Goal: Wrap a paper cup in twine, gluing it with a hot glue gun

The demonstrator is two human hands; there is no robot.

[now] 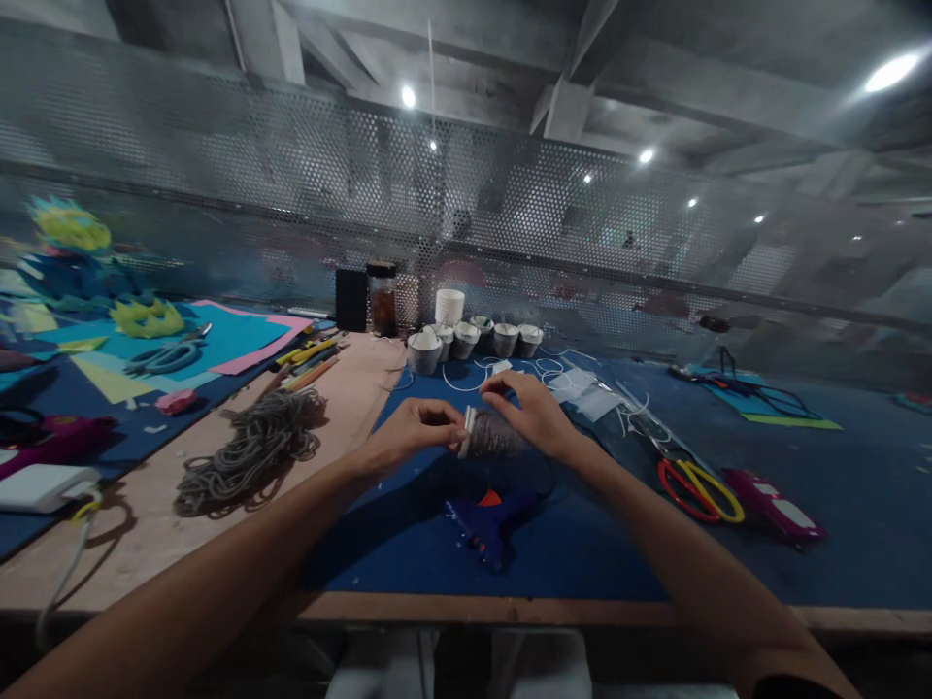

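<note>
A small paper cup [496,437] wound with grey cord lies on its side in the air over the blue mat, its white rim to the left. My left hand [426,427] pinches that rim between thumb and fingers. Above the cup's far right part, my right hand [535,413] is bent with thumb and fingertips drawn together; whether a strand is between them is too small to tell. Just below the cup, a blue glue gun [486,524] with an orange trigger rests on the mat [612,553].
Several cord-wrapped cups [466,340] and a stack of white cups [449,306] stand behind. Left are a grey cord bundle [254,447], pens [310,359] and blue-handled scissors [167,357]. Right are red-and-yellow-handled scissors [699,488] and a purple device [776,505]. A perforated screen [510,223] rises behind.
</note>
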